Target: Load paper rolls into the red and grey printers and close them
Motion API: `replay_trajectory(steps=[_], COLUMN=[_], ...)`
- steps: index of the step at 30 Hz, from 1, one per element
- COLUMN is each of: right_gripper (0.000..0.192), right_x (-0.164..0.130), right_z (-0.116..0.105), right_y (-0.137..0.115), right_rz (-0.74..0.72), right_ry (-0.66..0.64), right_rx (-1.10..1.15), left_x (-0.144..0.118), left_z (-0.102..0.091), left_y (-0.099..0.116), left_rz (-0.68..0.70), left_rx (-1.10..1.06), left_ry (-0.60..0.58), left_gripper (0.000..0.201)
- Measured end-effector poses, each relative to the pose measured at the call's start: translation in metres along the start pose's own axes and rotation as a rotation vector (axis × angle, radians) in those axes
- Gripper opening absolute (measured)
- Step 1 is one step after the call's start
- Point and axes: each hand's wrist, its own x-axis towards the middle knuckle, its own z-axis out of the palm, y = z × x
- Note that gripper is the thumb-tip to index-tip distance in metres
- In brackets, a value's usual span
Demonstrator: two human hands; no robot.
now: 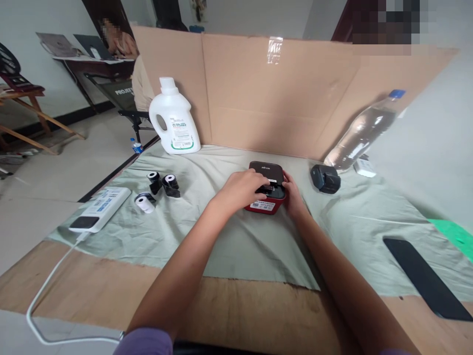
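A small red and black label printer point(266, 173) sits on the pale green cloth point(236, 236) in the middle of the table. My left hand point(242, 190) lies over its top left, fingers reaching into the open part of the lid. My right hand point(292, 193) holds the printer's right side. Three small paper rolls point(159, 188), two in black holders and one white, lie to the left on the cloth.
A white detergent jug point(173, 118) stands at the back left. A clear water bottle point(364, 130) leans on the cardboard wall point(281, 93) at the right. A black adapter point(325, 178), a power bank point(100, 209) with a cable, and a black phone point(424, 276) lie around. A person sits beyond the wall.
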Motion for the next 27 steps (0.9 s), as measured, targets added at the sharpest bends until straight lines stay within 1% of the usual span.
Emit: replay_trajectory(steps=[4, 8, 10, 13, 16, 17, 18, 20, 22, 23, 25, 27], right_gripper=[0.048, 0.047, 0.047, 0.049, 0.050, 0.050, 0.050, 0.049, 0.049, 0.050, 0.051, 0.053], right_x=[-0.003, -0.007, -0.007, -0.007, -0.007, -0.007, -0.007, -0.008, -0.009, -0.009, -0.009, -0.007], right_z=[0.009, 0.013, 0.014, 0.015, 0.015, 0.015, 0.014, 0.013, 0.013, 0.012, 0.012, 0.012], right_y=[-0.004, -0.009, -0.011, -0.013, -0.012, -0.011, -0.010, -0.008, -0.005, -0.005, -0.005, -0.006], right_rz=[0.020, 0.026, 0.035, 0.042, 0.052, 0.053, 0.051, 0.041, 0.035, 0.034, 0.043, 0.058], right_ry=[0.011, 0.013, 0.012, 0.016, 0.027, 0.029, 0.029, 0.026, 0.026, 0.029, 0.036, 0.044], right_rx=[0.057, 0.063, 0.049, 0.034, 0.045, 0.048, 0.050, 0.053, 0.056, 0.058, 0.058, 0.055], left_x=[0.003, 0.008, 0.011, 0.014, 0.015, 0.015, 0.015, 0.014, 0.013, 0.012, 0.011, 0.010], left_z=[0.004, 0.012, 0.015, 0.019, 0.028, 0.033, 0.039, 0.052, 0.064, 0.069, 0.075, 0.076], left_y=[-0.006, -0.007, -0.007, -0.012, -0.028, -0.035, -0.042, -0.056, -0.064, -0.066, -0.068, -0.066], left_rz=[-0.035, -0.122, -0.146, -0.144, -0.164, -0.200, -0.255, -0.403, -0.517, -0.546, -0.566, -0.571], left_rx=[0.042, 0.078, 0.049, -0.048, -0.280, -0.403, -0.548, -0.873, -1.157, -1.261, -1.377, -1.400], left_ry=[0.022, 0.079, 0.115, 0.156, 0.237, 0.259, 0.265, 0.203, 0.102, 0.065, 0.033, 0.030], left_gripper=[0.020, 0.026, 0.025, 0.025, 0.027, 0.035, 0.046, 0.069, 0.081, 0.083, 0.085, 0.084])
